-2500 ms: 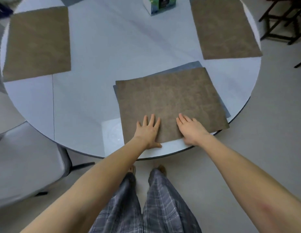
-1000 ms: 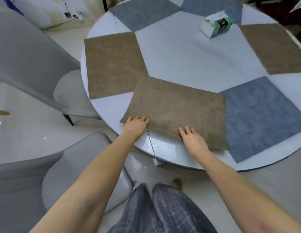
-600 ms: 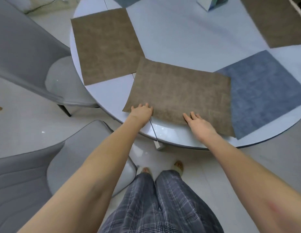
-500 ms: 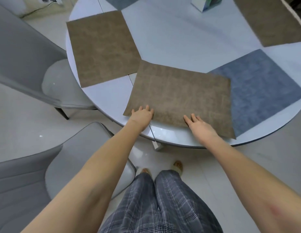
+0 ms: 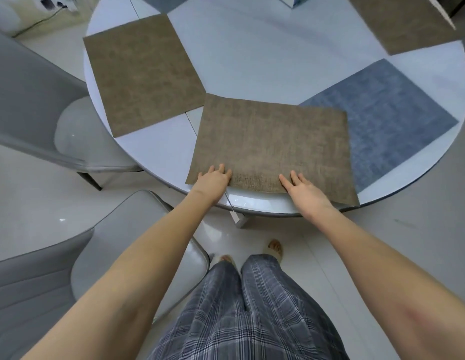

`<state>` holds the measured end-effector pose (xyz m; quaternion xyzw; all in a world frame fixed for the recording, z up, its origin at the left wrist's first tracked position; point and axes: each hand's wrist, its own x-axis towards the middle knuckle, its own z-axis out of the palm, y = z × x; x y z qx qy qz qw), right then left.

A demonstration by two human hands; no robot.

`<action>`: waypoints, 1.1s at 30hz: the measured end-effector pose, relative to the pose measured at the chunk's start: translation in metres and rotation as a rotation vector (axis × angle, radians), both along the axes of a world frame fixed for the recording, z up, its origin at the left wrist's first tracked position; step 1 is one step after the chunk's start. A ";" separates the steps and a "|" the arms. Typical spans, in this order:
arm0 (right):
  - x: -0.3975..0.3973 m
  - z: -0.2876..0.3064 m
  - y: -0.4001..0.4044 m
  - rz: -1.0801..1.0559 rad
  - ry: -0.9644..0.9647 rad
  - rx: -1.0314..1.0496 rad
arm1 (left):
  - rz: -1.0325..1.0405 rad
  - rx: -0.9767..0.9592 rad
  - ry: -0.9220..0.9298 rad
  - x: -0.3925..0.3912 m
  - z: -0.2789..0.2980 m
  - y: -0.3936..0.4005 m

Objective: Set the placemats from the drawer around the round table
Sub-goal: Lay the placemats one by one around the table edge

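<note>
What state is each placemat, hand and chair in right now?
Near brown placemat: flat, overlapping the blue placemat's edge.
Blue placemat: flat, partly covered.
Left brown placemat: flat, uncovered.
Left hand: flat on the near mat.
Right hand: flat on the near mat.
Grey chair: unoccupied.

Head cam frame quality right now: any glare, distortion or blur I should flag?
Head view: wide-angle bowing bends the round table rim and stretches the forearms at the bottom corners. Glossy glare along the near table edge and on the floor at left. Lighting soft, shadows faint. Weave of the brown placemat under the left hand and right hand stays sharp; no motion blur evident.
</note>
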<state>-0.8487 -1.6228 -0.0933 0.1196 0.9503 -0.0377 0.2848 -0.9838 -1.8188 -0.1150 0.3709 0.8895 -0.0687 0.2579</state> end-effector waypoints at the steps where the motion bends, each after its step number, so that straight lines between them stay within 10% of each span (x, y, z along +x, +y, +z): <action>1: 0.001 0.000 0.000 0.000 0.003 -0.003 | -0.007 0.000 0.006 0.002 0.000 -0.001; 11: 0.006 -0.008 0.006 -0.063 -0.033 -0.114 | 0.049 0.092 -0.140 -0.001 -0.006 -0.015; 33: 0.008 -0.017 -0.006 -0.110 0.099 -0.068 | -0.084 -0.070 0.202 0.037 -0.019 -0.019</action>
